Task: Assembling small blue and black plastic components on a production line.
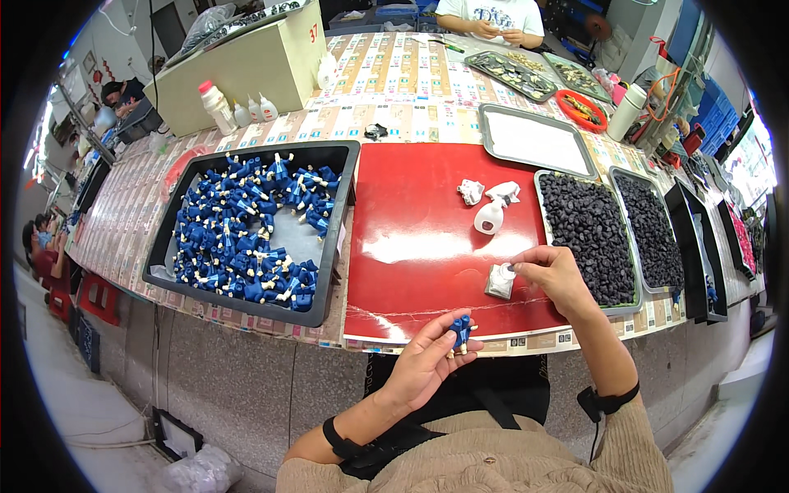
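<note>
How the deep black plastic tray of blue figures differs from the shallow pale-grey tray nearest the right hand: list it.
The black tray lies left of the glossy red sheet; the pale tray, at its right edge. The black tray holds blue-and-cream figures; the pale tray, dark lumpy pieces. The black tray shows some bare bottom; the pale tray looks fully covered. Both are roughly rectangular.

speckled grey floor [246, 361], red stool [100, 299], white wall [105, 39]
</note>
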Available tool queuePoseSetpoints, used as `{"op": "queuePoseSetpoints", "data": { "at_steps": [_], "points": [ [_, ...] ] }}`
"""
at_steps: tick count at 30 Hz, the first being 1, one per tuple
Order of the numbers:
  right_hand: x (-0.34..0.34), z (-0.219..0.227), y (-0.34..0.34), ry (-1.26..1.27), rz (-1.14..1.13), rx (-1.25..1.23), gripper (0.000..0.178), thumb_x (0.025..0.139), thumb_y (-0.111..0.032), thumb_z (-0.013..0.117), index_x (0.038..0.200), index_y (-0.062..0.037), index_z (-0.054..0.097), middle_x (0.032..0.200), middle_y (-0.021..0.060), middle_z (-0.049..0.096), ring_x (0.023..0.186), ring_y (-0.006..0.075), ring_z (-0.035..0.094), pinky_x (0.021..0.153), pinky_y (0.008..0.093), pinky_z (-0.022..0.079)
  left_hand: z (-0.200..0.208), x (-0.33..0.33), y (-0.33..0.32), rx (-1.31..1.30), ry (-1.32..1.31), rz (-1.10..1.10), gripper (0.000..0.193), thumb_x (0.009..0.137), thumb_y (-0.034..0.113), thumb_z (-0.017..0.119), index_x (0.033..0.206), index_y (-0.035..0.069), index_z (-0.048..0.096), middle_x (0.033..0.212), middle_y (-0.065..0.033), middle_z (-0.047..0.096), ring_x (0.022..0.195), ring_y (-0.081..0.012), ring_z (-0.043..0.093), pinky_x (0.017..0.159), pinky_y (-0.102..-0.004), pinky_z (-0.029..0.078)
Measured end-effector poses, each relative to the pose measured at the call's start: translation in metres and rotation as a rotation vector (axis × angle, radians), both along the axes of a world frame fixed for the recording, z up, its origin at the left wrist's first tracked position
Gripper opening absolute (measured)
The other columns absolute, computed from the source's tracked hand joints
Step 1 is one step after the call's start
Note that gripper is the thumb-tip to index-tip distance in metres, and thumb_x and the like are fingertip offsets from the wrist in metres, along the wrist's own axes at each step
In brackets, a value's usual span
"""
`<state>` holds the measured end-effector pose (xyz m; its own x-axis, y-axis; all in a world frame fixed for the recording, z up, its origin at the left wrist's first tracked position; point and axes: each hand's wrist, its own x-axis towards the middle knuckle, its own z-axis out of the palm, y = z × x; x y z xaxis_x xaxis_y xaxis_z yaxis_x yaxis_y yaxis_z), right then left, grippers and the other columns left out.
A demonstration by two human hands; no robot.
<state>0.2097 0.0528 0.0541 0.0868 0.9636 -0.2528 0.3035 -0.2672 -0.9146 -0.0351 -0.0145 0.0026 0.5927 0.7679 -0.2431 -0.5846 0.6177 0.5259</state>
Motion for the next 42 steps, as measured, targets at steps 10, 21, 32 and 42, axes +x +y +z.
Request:
{"op": "queuePoseSetpoints", "data": {
  "at_steps": [10,21,32,42],
  "points": [
    [0.002,-0.004,-0.005,0.118,-0.046,-0.008,0.015,0.078,-0.007,0.067,0.09,0.0027,0.066,0.076,0.0045,0.064,0.054,0.0055,0.052,0.049,0.0192,0.043,0.001,-0.002,-0.001,0.009,0.018,-0.006,0.04,0.1,0.011,0.041,0.139,0.004,0.037,0.127,-0.0102,0.051,0.115,-0.0248,0.056,0.096,-0.0355,0.049],
    [-0.002,-0.002,-0.024,0.115,-0.016,0.003,0.01,0.08,-0.005,0.065,0.087,0.0018,0.064,0.076,0.003,0.062,0.062,0.0062,0.054,0.055,0.0206,0.045,-0.004,0.002,-0.002,0.038,0.03,0.015,0.036,0.095,0.005,0.052,0.131,0.004,0.046,0.121,-0.0105,0.055,0.117,-0.025,0.055,0.098,-0.0368,0.05],
    [-0.047,-0.006,-0.07,0.729,0.076,-0.139,0.008,0.085,-0.005,0.064,0.091,-0.0005,0.062,0.078,0.0023,0.061,0.064,0.0082,0.056,0.058,0.0231,0.048,-0.009,0.011,-0.006,0.217,0.182,0.071,0.035,0.089,0.002,0.062,0.122,0.002,0.051,0.115,-0.0084,0.058,0.108,-0.0189,0.058,0.093,-0.0319,0.049],
    [-0.042,-0.018,-0.075,0.743,0.069,-0.227,0.008,0.086,-0.005,0.064,0.091,-0.0006,0.061,0.074,0.0025,0.059,0.065,0.0091,0.057,0.057,0.0233,0.048,-0.007,0.014,-0.007,0.344,0.297,0.123,0.033,0.087,0.0,0.063,0.119,0.0,0.055,0.114,-0.0056,0.053,0.104,-0.0168,0.058,0.094,-0.0312,0.048]
  ]
}}
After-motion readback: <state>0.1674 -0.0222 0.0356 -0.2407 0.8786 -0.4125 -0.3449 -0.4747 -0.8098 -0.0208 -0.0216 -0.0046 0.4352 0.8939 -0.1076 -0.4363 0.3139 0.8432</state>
